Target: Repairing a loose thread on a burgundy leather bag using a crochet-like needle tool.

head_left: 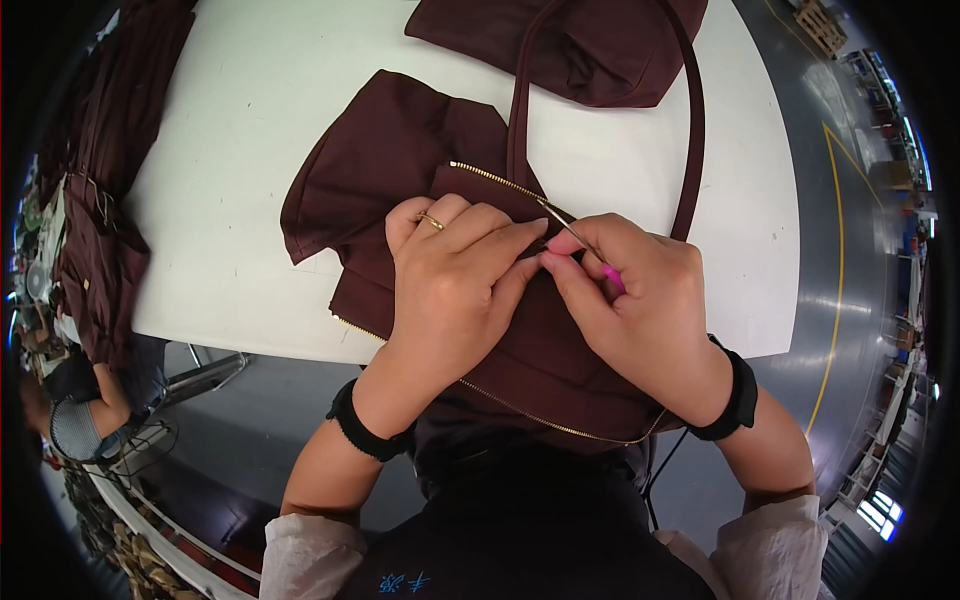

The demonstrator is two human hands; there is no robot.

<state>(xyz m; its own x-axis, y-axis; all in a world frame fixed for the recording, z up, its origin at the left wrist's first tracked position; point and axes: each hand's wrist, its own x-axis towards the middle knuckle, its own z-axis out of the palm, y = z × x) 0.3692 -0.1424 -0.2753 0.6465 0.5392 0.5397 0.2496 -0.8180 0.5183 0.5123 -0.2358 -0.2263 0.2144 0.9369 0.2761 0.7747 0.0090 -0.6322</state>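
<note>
A dark maroon fabric bag (560,350) with gold zipper teeth along its edges lies over the table's near edge, partly on my lap. My left hand (455,260) rests on it, thumb and index finger pinching the cloth near the upper zipper (490,178). Right beside those fingertips, my right hand (635,300) also pinches at the cloth with thumb and forefinger. A thin pointed metal tool with a pink handle (613,278) is held in that right hand, its tip pointing up and left; its exact kind is hidden by my fingers. What lies between the fingertips is too small to make out.
Beneath the work is a white table (230,200). A second maroon piece (590,50) lies at the far side, with a long strap (694,130) looping toward me. More maroon cloth (110,200) hangs at the left. A person (85,415) sits at the lower left.
</note>
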